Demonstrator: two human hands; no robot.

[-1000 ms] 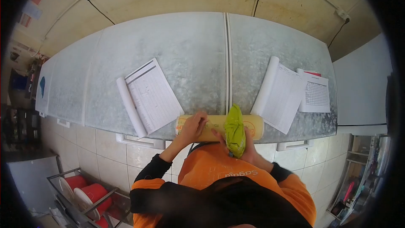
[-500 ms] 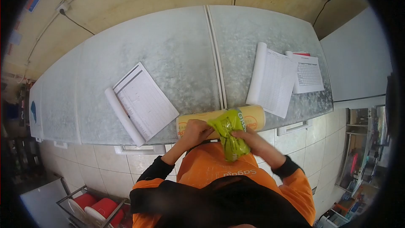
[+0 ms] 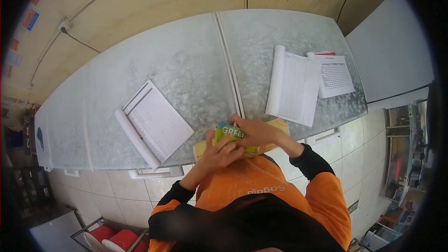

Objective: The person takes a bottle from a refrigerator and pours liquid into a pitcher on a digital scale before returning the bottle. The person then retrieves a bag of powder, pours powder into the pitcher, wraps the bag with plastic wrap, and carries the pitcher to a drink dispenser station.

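A green plastic packet (image 3: 233, 133) with the letters "GREE" showing is held between my two hands, close to my body at the table's front edge. My left hand (image 3: 221, 153) grips its left and lower side, fingers curled. From the right, my right hand (image 3: 254, 132) wraps over its other end. Much of the packet is covered by my fingers. Behind and beneath it lies a yellowish roll (image 3: 278, 124) with orange print, its middle hidden by my hands and the packet.
An open pad of printed sheets (image 3: 161, 121) with a pen lies on the grey tabletop (image 3: 186, 60) to the left. Two more paper pads, one larger (image 3: 296, 86) and one smaller (image 3: 337, 77), lie to the right. Red-and-white items (image 3: 122, 240) sit in a rack at lower left.
The packet has gone from hanging upright to a bunched, more sideways position. My right hand has moved up and left over it, and my left hand now grips its lower side.
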